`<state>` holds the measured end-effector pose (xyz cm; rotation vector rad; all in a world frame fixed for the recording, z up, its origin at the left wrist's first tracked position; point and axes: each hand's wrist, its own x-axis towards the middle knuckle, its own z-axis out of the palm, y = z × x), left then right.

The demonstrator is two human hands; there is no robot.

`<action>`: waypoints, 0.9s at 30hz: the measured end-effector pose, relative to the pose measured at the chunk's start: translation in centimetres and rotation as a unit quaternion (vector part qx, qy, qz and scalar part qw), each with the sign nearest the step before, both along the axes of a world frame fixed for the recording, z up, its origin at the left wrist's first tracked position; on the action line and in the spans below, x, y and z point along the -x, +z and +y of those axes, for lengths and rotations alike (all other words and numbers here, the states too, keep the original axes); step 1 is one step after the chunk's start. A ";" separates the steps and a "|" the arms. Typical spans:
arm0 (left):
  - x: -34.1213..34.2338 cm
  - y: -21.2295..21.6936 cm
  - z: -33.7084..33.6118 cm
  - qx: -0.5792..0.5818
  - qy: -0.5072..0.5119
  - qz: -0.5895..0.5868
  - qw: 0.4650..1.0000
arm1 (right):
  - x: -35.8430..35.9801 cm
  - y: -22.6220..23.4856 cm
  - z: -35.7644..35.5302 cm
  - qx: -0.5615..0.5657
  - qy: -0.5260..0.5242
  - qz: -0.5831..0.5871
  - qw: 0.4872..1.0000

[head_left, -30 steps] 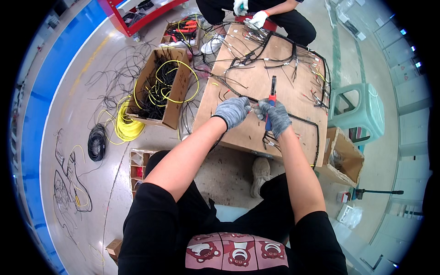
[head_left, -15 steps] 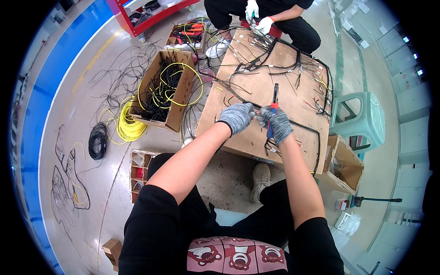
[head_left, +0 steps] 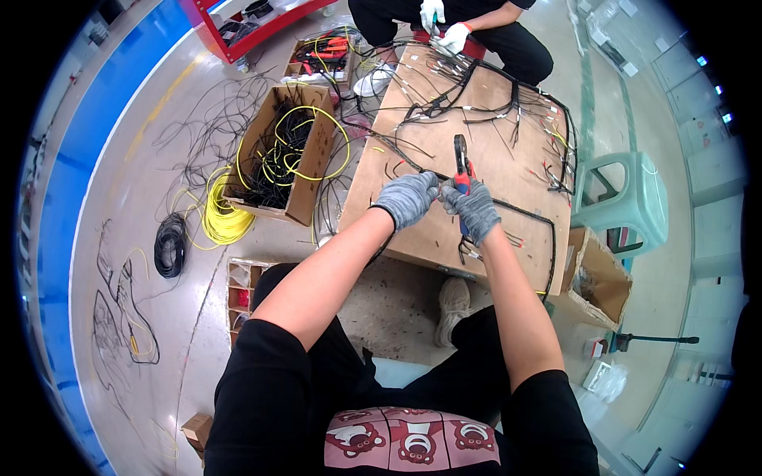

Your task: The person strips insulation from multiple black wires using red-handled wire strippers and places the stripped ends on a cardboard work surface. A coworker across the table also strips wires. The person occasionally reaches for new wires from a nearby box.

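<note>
Gloved fingers of the right hand clench the red handles of a pair of pliers (jaws pointing away), while the left hand pinches a thin black wire just beside them. Both hover over a brown board strung with a black wire harness; a cardboard box of wire sits to its left.

On my feed I see an open brown cardboard box stuffed with black and yellow wires on the grey floor. Just beside it lies a coil of yellow wire, and near that a smaller coil of black wire. A pale green plastic stool stands at the right, with a second open cardboard box below it.
</note>
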<state>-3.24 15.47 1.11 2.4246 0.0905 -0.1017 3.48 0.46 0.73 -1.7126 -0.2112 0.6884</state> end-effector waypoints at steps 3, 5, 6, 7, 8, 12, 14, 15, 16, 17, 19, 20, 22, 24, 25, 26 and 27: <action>0.0 0.8 0.1 0.024 -0.013 0.020 0.999 | 0.2 0.2 -0.2 -0.013 -0.005 0.024 1.000; 0.0 0.8 0.2 0.028 -0.005 0.017 0.999 | 0.2 0.6 -0.4 0.052 0.009 0.020 0.998; 0.0 0.8 0.3 0.030 -0.002 0.016 0.999 | 0.0 0.8 -0.8 0.120 0.023 0.005 0.993; -0.1 0.5 0.5 0.043 0.004 0.013 0.999 | -0.1 0.9 -1.1 0.185 0.037 -0.009 0.982; -0.2 0.3 0.8 0.056 0.009 0.010 0.998 | -0.2 0.8 -1.6 0.220 0.057 -0.023 0.974; -0.2 0.1 1.3 0.070 0.018 0.010 0.997 | -0.6 1.2 -3.0 0.356 0.099 -0.204 0.907; -0.1 0.1 1.4 0.088 0.024 0.026 0.996 | 0.1 1.3 -3.2 0.356 0.042 -0.252 0.899; -0.1 0.0 1.6 0.096 0.028 0.030 0.995 | 0.0 1.6 -3.2 0.377 0.025 -0.234 0.896; -0.2 -0.2 1.6 0.104 0.033 0.033 0.993 | -0.1 1.5 -3.1 0.351 0.012 -0.229 0.908; 0.2 -0.4 1.4 0.111 0.055 -0.036 0.992 | -0.2 1.3 -3.1 0.324 0.000 -0.223 0.919; -0.2 -0.5 1.1 0.117 0.052 -0.025 0.991 | -1.4 -1.7 -4.1 0.287 0.002 -0.245 0.926; -0.1 -0.6 1.0 0.120 0.053 -0.018 0.991 | -1.7 -2.4 -4.2 0.287 0.013 -0.244 0.926; -0.2 -0.6 1.1 0.114 0.048 -0.012 0.992 | -1.8 -2.9 -4.1 0.286 0.037 -0.242 0.926; -0.2 -0.3 1.2 0.096 0.046 0.015 0.994 | -1.6 -2.5 -3.9 0.253 0.000 -0.155 0.955; -0.4 -0.2 1.3 0.107 0.041 0.026 0.993 | -1.6 -1.5 -3.9 0.233 -0.014 -0.086 0.968; -0.3 -0.3 1.2 0.099 0.040 0.018 0.994 | -1.8 -1.1 -3.9 0.212 -0.028 -0.018 0.977; -0.3 -0.4 1.1 0.090 0.040 0.009 0.995 | -2.2 -2.4 -4.6 0.163 -0.012 -0.044 0.985</action>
